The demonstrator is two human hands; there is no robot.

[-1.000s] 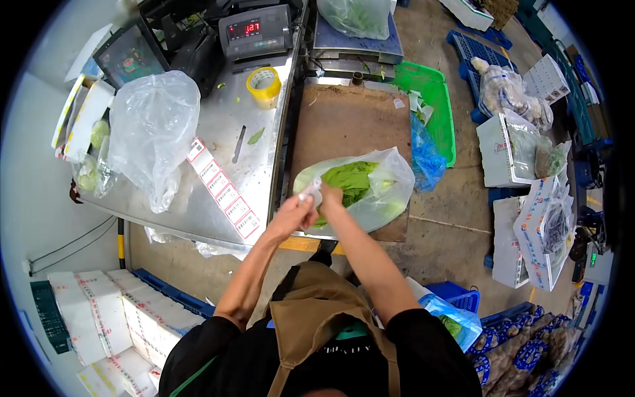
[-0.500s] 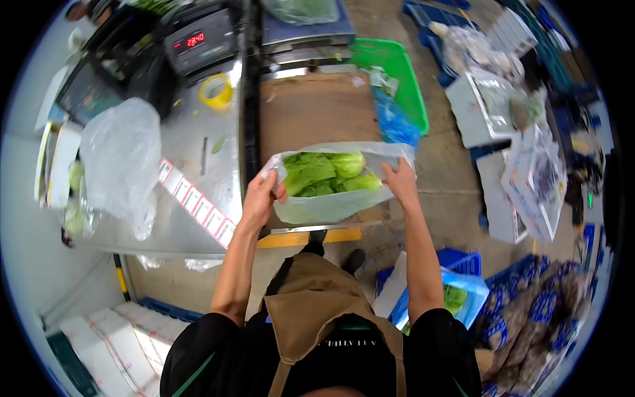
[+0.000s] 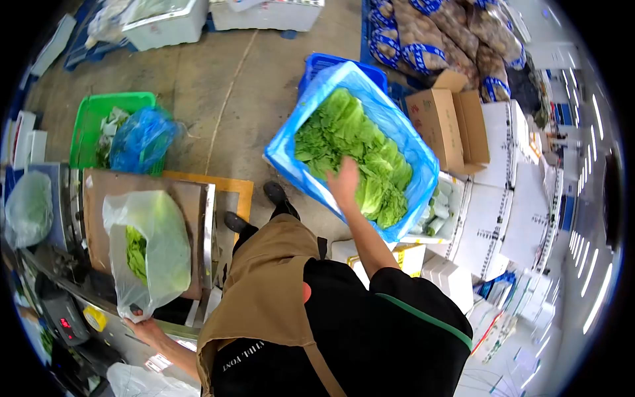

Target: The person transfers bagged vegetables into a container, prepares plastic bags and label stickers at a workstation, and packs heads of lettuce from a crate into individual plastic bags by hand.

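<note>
A clear plastic bag (image 3: 175, 231) with green lettuce (image 3: 136, 255) inside lies on the brown board (image 3: 99, 185) at the left. My left hand (image 3: 139, 325) is closed on the bag's near edge. To the right stands a crate lined with blue plastic (image 3: 415, 165), heaped with leafy lettuce (image 3: 370, 142). Over the near left side of that heap is my right hand (image 3: 344, 184), a little blurred, thumb apart from the fingers and nothing seen in it. Whether its fingertips touch the leaves I cannot tell.
A green basket (image 3: 83, 132) holds leaf scraps and a blue bag. Beside the lined crate are an open cardboard box (image 3: 440, 126), stacked white boxes (image 3: 493, 212) and netted sacks (image 3: 430, 33). The scale display (image 3: 65, 323) and yellow tape roll (image 3: 94, 318) sit lower left.
The view has swung right towards the lined crate. My right hand has let go of the bag and moved over the lettuce heap; my left hand still grips the bag's edge.
</note>
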